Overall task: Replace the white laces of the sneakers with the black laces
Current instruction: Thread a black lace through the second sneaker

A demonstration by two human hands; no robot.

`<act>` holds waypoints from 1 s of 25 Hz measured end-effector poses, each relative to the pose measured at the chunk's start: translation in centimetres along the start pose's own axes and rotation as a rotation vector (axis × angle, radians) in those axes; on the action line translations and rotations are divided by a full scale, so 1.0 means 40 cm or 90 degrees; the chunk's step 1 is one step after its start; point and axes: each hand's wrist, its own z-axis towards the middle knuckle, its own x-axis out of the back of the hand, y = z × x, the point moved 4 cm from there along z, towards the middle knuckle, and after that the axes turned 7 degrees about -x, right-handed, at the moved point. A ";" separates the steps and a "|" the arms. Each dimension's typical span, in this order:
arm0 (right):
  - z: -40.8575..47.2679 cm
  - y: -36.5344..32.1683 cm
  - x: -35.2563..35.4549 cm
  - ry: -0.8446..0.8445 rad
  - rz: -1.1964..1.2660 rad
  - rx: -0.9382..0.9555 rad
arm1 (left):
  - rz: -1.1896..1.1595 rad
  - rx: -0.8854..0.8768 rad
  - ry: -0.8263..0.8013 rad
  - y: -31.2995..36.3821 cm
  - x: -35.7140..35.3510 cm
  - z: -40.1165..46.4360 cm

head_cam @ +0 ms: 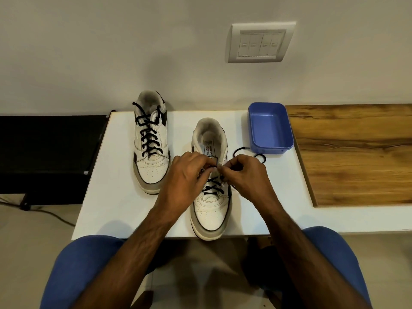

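L hand (185, 175) & R hand (245, 172) curled over near sneaker (210, 210), each grip pinching black lace (213, 188)

A white counter (124, 175) fills the middle of the frame. At its upper right corner sits a blue plastic tray (270, 128), open side up, with nothing visible inside it. Touching the counter's right edge is a wood-grain surface (356, 152) reaching the right border. On the pale wall (111, 41) above, upper right of centre, is a white switch plate (259, 42) with four rockers. A dark unit (44, 152) stands at the left, a thin cable (44, 211) trailing over the floor below it.
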 end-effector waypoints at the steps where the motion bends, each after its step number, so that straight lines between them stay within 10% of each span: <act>1: -0.002 0.001 0.004 0.000 0.005 0.006 | 0.027 -0.015 -0.003 0.004 -0.004 0.001; 25: -0.007 0.015 0.013 -0.005 0.025 0.052 | 0.180 -0.020 0.022 0.016 -0.041 0.011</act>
